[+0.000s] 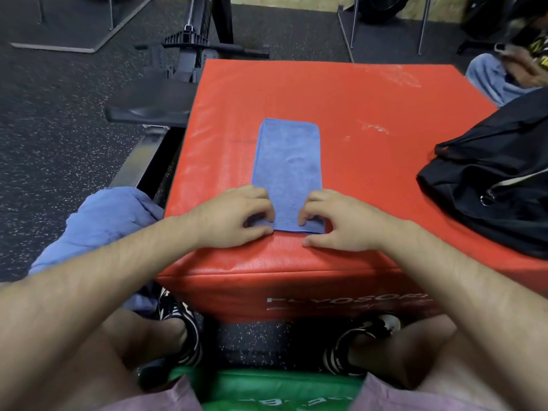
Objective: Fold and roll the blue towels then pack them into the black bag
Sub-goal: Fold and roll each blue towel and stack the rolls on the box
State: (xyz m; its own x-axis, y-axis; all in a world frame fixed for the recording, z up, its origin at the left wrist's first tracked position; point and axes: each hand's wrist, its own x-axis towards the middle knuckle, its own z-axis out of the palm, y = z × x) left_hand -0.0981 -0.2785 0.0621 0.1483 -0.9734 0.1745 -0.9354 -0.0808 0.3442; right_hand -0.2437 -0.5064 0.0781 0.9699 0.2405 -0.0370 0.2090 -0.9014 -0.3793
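Note:
A blue towel (289, 170), folded into a long narrow strip, lies flat on the red padded box (370, 114) and runs away from me. My left hand (234, 218) pinches the strip's near left corner with curled fingers. My right hand (335, 221) pinches the near right corner the same way. The black bag (501, 179) sits slumped on the box's right side, apart from the towel. A heap of more blue towels (98, 226) lies to the left of the box, by my left forearm.
A black exercise machine (189, 54) and its seat (148, 105) stand at the box's far left. Another person sits past the far right corner (504, 69). My knees and a green pad (267, 390) are below the box's front.

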